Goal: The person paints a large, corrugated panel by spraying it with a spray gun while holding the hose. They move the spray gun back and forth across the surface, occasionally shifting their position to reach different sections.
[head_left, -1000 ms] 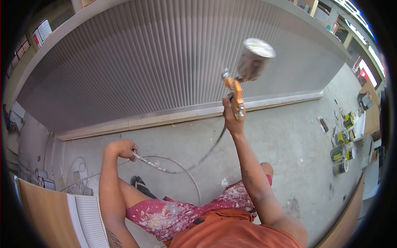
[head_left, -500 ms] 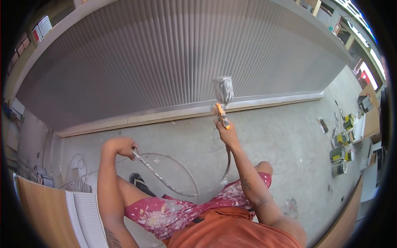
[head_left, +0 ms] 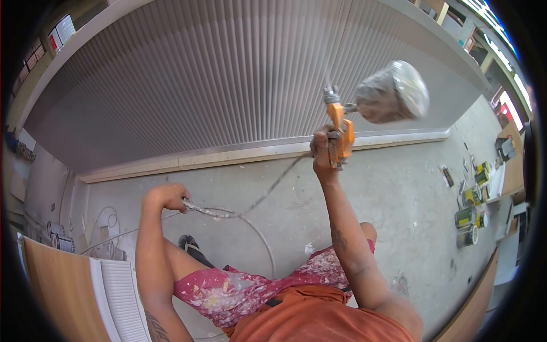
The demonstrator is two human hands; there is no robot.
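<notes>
My right hand (head_left: 325, 151) is closed around an orange spray gun (head_left: 341, 134) with a silvery, paint-smeared cup (head_left: 393, 94) tilted out to the right. A faint mist leaves its nozzle toward a grey ribbed panel (head_left: 245, 74) that stands in front of me. From the gun's handle a paint-spotted hose (head_left: 273, 185) runs down to the left. My left hand (head_left: 170, 197) grips this hose at my left side, fingers curled around it. The rest of the hose loops down past my legs.
Several paint cans (head_left: 466, 216) stand on the concrete floor (head_left: 393, 199) at the right, near loose tools. A wooden board with a white ribbed piece (head_left: 122, 296) is close at my lower left. More cans (head_left: 61, 242) sit at the left. A pale ledge (head_left: 256, 153) runs along the panel's bottom.
My right hand has risen and turned the spray gun, so its cup now swings out to the right. The hose has lifted between my hands. My left hand stays nearly in place.
</notes>
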